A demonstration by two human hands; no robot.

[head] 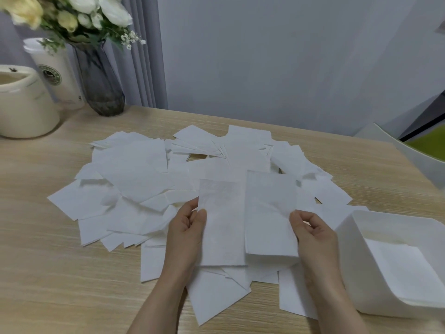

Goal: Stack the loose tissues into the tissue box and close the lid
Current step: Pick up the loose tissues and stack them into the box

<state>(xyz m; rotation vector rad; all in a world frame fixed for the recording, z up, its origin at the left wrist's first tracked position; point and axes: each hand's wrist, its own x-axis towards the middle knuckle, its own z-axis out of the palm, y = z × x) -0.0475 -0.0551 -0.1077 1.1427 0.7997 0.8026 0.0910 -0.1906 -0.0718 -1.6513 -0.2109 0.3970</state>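
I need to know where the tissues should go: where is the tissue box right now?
The tissue box sits open at the table's lower right, just right of the right hand.

Both of my forearms reach up from the lower edge of the view, bare and angled slightly inward toward each other. My left hand (189, 227) is raised with its back toward me, the thumb (201, 216) pressed flat across the front of what it holds and the fingers curled behind, out of sight. My right hand (313, 233) sits level with it, just apart, the thumb (295, 219) likewise pinching from the front while the index finger bends at the knuckle above it. Both wrists are straight, neither rolled nor bent back.
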